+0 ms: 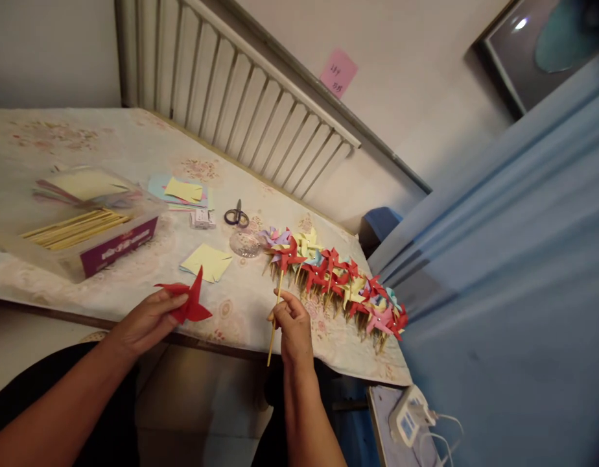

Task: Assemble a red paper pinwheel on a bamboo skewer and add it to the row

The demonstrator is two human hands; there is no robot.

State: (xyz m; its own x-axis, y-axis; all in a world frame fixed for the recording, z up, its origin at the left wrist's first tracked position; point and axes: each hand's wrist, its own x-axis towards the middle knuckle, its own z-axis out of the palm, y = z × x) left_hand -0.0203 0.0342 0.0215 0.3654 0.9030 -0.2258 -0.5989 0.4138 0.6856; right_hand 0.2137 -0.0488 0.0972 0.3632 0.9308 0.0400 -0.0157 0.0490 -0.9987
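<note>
My left hand (151, 318) pinches a folded red paper pinwheel (193, 303) over the table's front edge. In my right hand (293, 321) is a thin wooden stick (273, 337), held upright and slightly tilted between thumb and fingers. The stick's upper end reaches up to the finished pinwheels (331, 275), which lie in a long row in red, yellow, pink, purple and blue. Notched yellow paper squares (207, 262) lie between my hands, farther back. The red paper and the stick are apart.
A clear box of wooden sticks (119, 250) stands at the left. Behind are stacked papers (183, 189), a small white box (203, 219), scissors (237, 215) and a clear dish of pins (246, 244). A power strip (410, 418) sits at the lower right, beside a blue curtain (498, 272).
</note>
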